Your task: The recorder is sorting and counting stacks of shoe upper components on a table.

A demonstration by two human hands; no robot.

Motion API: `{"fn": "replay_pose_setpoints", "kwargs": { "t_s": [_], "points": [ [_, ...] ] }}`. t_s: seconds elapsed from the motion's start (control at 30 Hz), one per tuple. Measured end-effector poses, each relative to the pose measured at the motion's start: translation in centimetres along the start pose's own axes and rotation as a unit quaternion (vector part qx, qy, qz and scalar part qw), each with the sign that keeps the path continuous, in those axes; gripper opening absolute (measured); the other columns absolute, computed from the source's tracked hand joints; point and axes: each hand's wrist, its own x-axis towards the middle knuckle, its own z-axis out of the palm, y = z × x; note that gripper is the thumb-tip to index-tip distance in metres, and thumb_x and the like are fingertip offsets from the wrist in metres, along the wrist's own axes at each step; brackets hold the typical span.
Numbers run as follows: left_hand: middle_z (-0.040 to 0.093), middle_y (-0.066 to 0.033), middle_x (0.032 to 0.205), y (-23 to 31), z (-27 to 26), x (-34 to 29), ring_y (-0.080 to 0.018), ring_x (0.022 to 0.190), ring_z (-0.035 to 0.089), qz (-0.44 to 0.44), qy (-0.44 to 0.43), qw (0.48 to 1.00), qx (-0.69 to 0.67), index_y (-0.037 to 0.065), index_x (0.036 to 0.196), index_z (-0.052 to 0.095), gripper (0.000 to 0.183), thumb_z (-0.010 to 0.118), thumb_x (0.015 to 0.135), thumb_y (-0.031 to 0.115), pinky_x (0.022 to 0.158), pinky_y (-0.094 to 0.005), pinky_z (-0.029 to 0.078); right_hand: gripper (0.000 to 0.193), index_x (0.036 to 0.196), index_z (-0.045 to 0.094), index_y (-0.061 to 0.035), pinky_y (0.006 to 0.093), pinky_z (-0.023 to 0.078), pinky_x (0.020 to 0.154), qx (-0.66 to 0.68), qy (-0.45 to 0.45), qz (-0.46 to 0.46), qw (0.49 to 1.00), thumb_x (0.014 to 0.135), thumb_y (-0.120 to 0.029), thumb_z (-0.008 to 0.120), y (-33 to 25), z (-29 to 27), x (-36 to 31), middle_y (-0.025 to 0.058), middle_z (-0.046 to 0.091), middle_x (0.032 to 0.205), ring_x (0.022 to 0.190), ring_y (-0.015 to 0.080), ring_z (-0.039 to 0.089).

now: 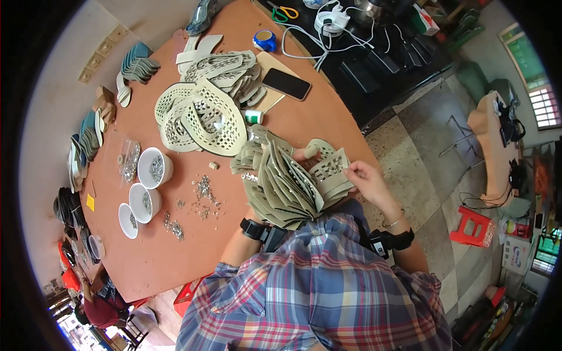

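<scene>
A thick, fanned-out bundle of beige shoe uppers (pixel 275 187) is held just in front of my body, by the table's edge. Mostly hidden behind the bundle, my left hand (pixel 299 155) shows a few fingers and is closed around it. My right hand (pixel 369 180) pinches the edge of one upper with cut-out openings (pixel 329 169) at the bundle's right side. Just beyond the bundle lie more beige uppers (pixel 263 137). Farther off, pale perforated uppers (pixel 219 120) lie in a loose pile.
Left of the bundle, small shiny studs (pixel 204 187) are scattered on the orange table (pixel 175 266), beside white cups (pixel 165 174) of studs. A phone (pixel 287 84), a small green-and-white container (pixel 253 117) and a blue tape roll (pixel 265 41) lie beyond. A red stool (pixel 472 227) stands right.
</scene>
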Motion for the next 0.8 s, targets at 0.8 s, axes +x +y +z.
{"fn": "replay_pose_setpoints", "kwargs": {
  "t_s": [0.8],
  "points": [
    [0.065, -0.0098, 0.092, -1.5, 3.9, -2.1, -0.0153, 0.076, 0.064, -0.039, 0.203, 0.966, 0.155, -0.003, 0.113, 0.057, 0.056, 0.046, 0.093, 0.049, 0.064, -0.0279, 0.056, 0.020, 0.111, 0.056, -0.0048, 0.0208, 0.045, 0.071, 0.287, -0.199, -0.067, 0.935, 0.091, -0.009, 0.057, -4.2, -1.1, -1.9, 0.0028, 0.062, 0.091, 0.082, 0.0063, 0.055]
  ]
}}
